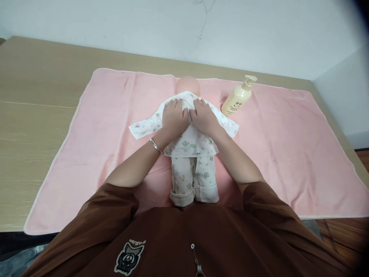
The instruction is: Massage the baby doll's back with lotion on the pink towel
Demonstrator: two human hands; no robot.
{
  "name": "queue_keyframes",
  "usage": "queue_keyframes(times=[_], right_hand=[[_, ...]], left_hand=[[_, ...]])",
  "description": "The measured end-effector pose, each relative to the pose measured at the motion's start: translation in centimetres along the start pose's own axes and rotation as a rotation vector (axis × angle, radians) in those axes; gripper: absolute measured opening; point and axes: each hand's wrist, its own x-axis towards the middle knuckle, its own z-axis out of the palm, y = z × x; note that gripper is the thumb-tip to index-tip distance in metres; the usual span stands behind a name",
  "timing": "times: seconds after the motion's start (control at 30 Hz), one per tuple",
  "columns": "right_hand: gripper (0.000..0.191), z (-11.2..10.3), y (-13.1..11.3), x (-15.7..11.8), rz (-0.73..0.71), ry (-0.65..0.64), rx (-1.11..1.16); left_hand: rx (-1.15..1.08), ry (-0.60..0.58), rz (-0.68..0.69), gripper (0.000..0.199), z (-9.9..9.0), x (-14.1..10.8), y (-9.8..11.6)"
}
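A baby doll (188,85) lies on a pink mat, dressed in a white printed top (190,144) and white printed trousers (183,179) with turned-up cuffs. Only the smooth, rounded part of its head shows above the collar. My left hand (175,117) rests flat on the left half of the top's upper back or chest, fingers pointing away from me. Beside it my right hand (204,116) lies flat on the other half, the two thumbs close together. Neither hand grips anything. Both sleeves of the top spread outward.
A pale yellow pump bottle (236,100) stands on the pink mat (288,154), right of the doll's head. Under the mat is a wooden table (34,115), with a white wall (144,30) along its far edge.
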Motion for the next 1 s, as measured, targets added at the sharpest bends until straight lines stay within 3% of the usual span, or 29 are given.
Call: queue_keyframes(times=[0.17,0.4,0.53,0.67,0.83,1.0], right_hand=[[0.062,0.7,0.0,0.6,0.108,0.018,0.004],[0.065,0.5,1.4,1.3,0.046,0.020,0.010],[0.065,0.2,2.6,2.0,0.038,0.034,0.035],[0.062,0.5,1.0,0.6,0.051,0.049,-0.049],[0.063,1.0,-1.0,-1.0,-0.088,0.035,-0.040],[0.064,0.4,1.5,1.2,0.071,0.012,0.042]], left_hand=[[0.003,0.008,-0.013,0.059,0.0,-0.2,-0.1],[0.024,-0.059,-0.022,0.058,-0.7,-0.7,0.9],[0.038,-0.014,0.011,0.057,-0.9,-2.0,2.3],[0.041,-0.019,0.003,0.052,-1.3,-1.4,2.0],[0.021,-0.098,-0.033,0.055,-1.2,0.3,0.3],[0.064,-0.061,0.000,0.059,-1.1,-1.8,2.1]])
